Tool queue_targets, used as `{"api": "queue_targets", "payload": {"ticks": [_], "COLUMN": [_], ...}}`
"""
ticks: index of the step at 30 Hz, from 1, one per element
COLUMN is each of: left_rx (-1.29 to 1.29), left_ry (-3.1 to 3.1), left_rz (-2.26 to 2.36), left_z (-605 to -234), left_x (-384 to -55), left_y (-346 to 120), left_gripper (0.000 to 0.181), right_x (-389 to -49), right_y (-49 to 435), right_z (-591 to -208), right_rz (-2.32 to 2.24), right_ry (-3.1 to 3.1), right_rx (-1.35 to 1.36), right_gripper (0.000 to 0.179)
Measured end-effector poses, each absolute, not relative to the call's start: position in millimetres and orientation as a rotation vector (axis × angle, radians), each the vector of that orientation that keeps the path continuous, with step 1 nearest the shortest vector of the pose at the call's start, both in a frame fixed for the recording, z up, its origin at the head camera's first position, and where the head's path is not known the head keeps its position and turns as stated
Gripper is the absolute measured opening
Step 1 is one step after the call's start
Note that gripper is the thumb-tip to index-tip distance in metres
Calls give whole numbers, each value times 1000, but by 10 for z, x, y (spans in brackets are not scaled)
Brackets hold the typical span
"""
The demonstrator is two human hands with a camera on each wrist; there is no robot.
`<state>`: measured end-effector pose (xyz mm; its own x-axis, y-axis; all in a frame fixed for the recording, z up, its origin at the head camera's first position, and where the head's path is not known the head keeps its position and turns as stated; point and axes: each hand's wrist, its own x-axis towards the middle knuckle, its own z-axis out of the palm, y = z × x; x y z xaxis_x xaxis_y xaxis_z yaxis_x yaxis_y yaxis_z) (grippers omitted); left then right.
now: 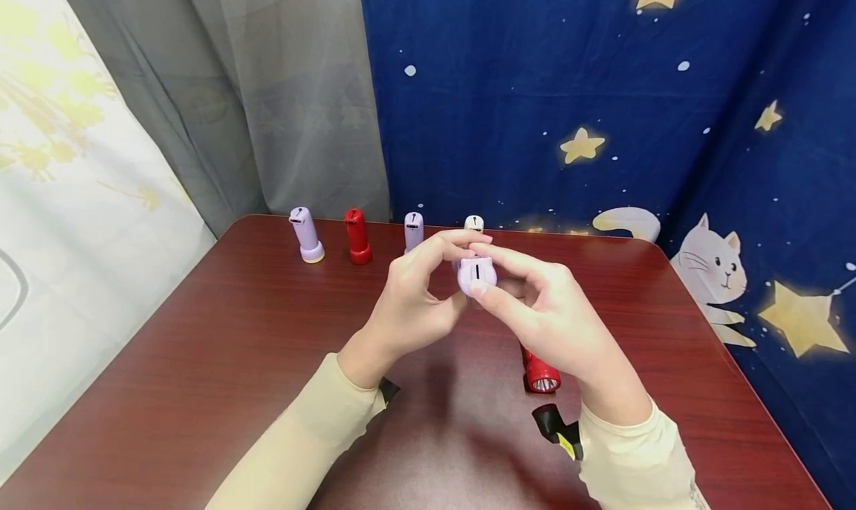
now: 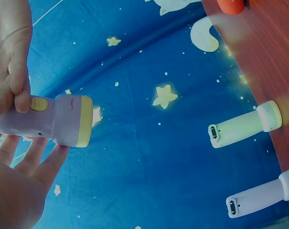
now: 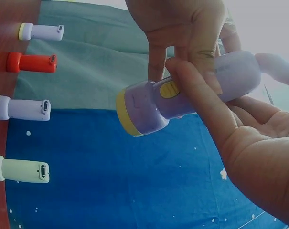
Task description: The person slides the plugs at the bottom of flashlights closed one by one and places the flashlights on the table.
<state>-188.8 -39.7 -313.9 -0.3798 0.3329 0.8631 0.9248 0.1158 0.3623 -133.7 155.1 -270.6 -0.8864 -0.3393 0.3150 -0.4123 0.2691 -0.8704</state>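
Observation:
A light purple flashlight (image 1: 477,276) with a yellow rim is held above the table, its tail end toward me. My left hand (image 1: 420,287) grips it from the left side with fingers and thumb. On the other side, my right hand (image 1: 551,313) also holds it, with the thumb on the slotted tail end. A yellow switch (image 3: 169,89) shows on its body in the right wrist view, close to a fingertip. The lens face is turned out of sight. Below my right hand, a red flashlight (image 1: 542,376) lies on the table, partly hidden.
Along the table's (image 1: 267,346) far edge stand a purple flashlight (image 1: 306,235), a red flashlight (image 1: 357,236), another purple flashlight (image 1: 413,231) and a white flashlight (image 1: 474,223), heads down. Behind hang a grey curtain (image 1: 307,86) and a blue starry curtain (image 1: 495,123).

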Motion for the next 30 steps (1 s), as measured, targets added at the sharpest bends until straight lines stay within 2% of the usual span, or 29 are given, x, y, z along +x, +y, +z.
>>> {"api": "queue_targets", "payload": {"ticks": [10,13,19,26,30], "left_rx": [-1113,-1037,-906,-890,-882], "left_ry": [-2081,-2160,-2307,-2489,-2529], "left_rz": [-1359,-1318,-1162,-1309,-1234], "left_z": [-3151,-3155,-3171,-3285,-3374], "left_x": [-1937,-2005,-2163,-2470,-2620], "left_y": [-388,-358,-282,-222,-175], "left_gripper": [45,51,45,54,51], "right_x": [-1440,-1508,-1721,-2030,-2168], "right_y": [1567,1575,1529,1577,1600], "right_z": [-2713,-2688,-2701,-2699,-2677], "right_rz": [1761,1521,995,904,892], "right_ry": [-2525,-2609,-2595,-2716,-2791], "right_rx": [604,481,432,457,454], "right_gripper": [45,46,43,44,48]}}
